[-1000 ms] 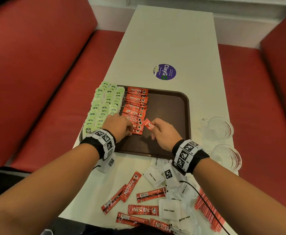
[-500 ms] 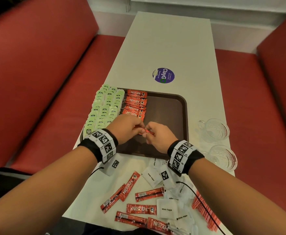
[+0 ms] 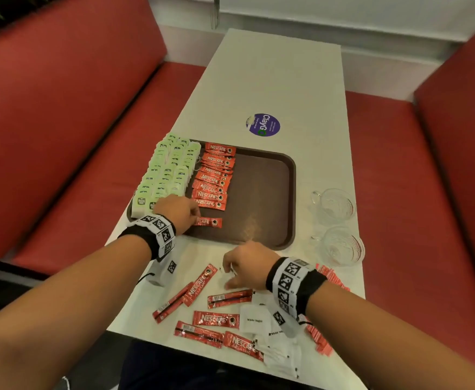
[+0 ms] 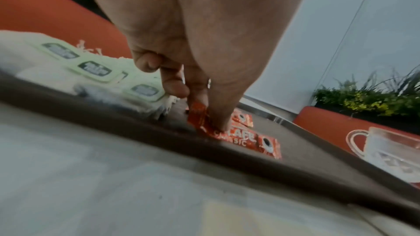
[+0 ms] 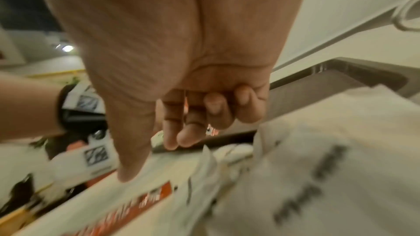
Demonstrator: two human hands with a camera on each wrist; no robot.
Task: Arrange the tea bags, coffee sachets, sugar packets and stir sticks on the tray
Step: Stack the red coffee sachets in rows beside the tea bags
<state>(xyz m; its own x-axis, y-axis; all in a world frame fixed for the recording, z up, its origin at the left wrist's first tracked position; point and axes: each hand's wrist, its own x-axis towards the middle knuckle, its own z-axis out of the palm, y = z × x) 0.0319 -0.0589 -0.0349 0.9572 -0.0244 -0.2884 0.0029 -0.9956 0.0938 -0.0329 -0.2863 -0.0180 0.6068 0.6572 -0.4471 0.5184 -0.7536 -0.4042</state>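
Our left hand [image 3: 180, 211] pinches a red coffee sachet [image 3: 210, 222] on the brown tray [image 3: 261, 198]. Our right hand [image 3: 247, 270] hangs loosely curled and holds nothing, over the white table [image 3: 273, 80] between red benches [image 3: 61, 122].

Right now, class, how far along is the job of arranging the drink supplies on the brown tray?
Done: pale green tea bags fill the brown plastic tray's left side, beside a column of red coffee sachets. In hand: the left hand pinches one more sachet there. Left: loose red sachets, white sugar packets and red stir sticks under the right hand.
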